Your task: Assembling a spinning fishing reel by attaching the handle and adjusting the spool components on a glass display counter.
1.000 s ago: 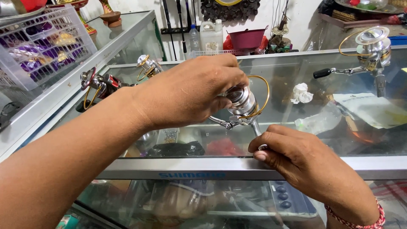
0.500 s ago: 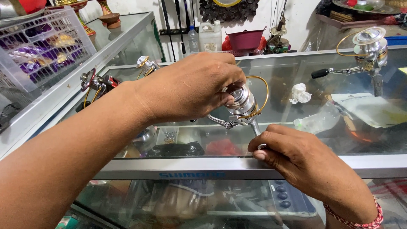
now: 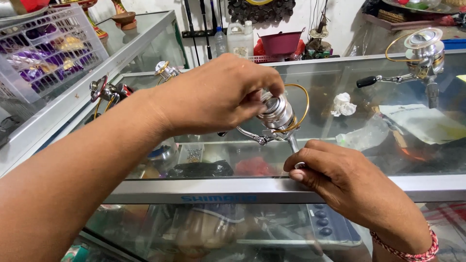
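A silver fishing reel (image 3: 277, 114) with a gold bail wire stands on the glass counter top (image 3: 340, 145). My left hand (image 3: 218, 94) reaches across from the left and pinches the top of the reel's spool with its fingertips. My right hand (image 3: 340, 184) grips the reel's foot and stem from below, pressing it down on the glass near the counter's metal front rail. The reel's handle arm pokes out to the left under my left hand.
A second silver reel (image 3: 422, 53) stands at the far right of the glass. Two more reels (image 3: 109, 90) lie at the left. A crumpled white tissue (image 3: 342, 104), papers (image 3: 427, 123) and a white plastic basket (image 3: 43, 53) sit around.
Both hands stay on the reel. My left fingers have shifted slightly on the spool top; the reel stands in the same place.
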